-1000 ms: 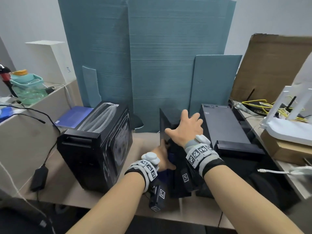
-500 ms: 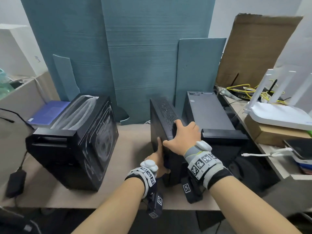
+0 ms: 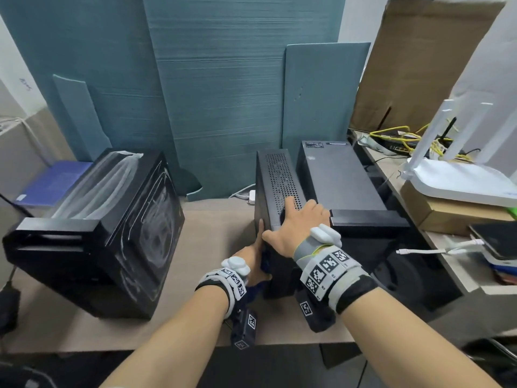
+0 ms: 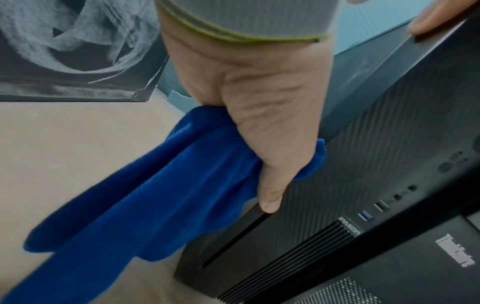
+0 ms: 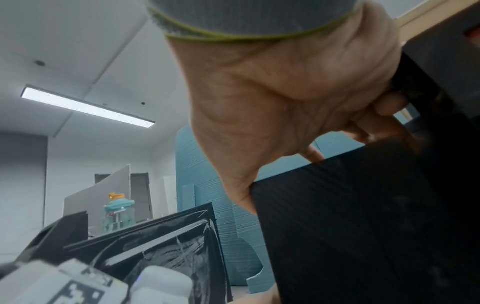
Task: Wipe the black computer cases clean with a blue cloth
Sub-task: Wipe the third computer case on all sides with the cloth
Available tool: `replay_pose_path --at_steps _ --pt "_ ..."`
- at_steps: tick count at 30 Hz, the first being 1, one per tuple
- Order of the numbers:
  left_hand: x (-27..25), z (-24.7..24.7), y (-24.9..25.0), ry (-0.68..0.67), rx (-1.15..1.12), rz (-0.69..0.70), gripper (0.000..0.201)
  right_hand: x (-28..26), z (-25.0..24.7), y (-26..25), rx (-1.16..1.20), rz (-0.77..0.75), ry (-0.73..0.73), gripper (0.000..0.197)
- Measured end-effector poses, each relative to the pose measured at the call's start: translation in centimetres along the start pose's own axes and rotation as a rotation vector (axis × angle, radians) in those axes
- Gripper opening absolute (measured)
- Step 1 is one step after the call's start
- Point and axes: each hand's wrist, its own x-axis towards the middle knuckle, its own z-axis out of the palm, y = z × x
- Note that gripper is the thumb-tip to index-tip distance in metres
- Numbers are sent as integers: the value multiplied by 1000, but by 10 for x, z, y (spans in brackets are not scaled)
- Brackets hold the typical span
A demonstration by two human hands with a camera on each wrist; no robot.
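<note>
A slim black computer case (image 3: 277, 189) stands upright in the middle of the desk. My right hand (image 3: 296, 222) grips its top front edge, fingers curled over the vented top and thumb on the left corner. My left hand (image 3: 256, 257) holds a blue cloth (image 4: 161, 201) against the case's front left edge (image 4: 389, 185), thumb lying along the black front panel. A larger black case (image 3: 106, 236) with white smears on its glass side stands at the left. A third dark case (image 3: 344, 180) lies flat to the right.
Teal foam boards (image 3: 223, 93) lean against the wall behind the cases. A white router (image 3: 458, 175) on a cardboard box, yellow cables and a phone crowd the shelf at the right. A blue notebook (image 3: 53, 183) lies far left. Bare desk (image 3: 218, 228) shows between the cases.
The head view has swung left and closer. My right hand slid from the case's upper side onto its top front edge; the case now stands more upright. The left hand stays with the cloth.
</note>
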Motion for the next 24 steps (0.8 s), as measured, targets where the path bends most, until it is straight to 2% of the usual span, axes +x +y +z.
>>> replay_pose_path --at_steps 5,10,12,15,17,18,20,22,24 --pt "17 -8 0 -59 41 38 110 5 -9 0 -54 42 -54 90" --pt "19 -1 -6 -28 3 58 124 13 -13 -3 -131 -26 -70 96" --pt "16 1 -8 -30 28 59 120 9 -11 -8 -107 -27 -38 96" --pt "10 -4 -7 7 84 29 123 2 -9 -21 -47 -78 32 85" --pt "13 -2 -10 56 92 -4 132 0 -12 -28 34 -126 86 67" --pt "11 -5 -13 100 87 -24 129 0 -15 -33 67 -172 109 55" --pt "2 -18 -14 198 65 -93 102 2 -20 -42 138 -266 131 35" --pt "-17 -41 -19 338 11 -163 76 4 -24 -61 193 -357 130 25" --pt "-39 -70 -21 472 -10 -156 65 4 -28 -78 268 -419 130 20"
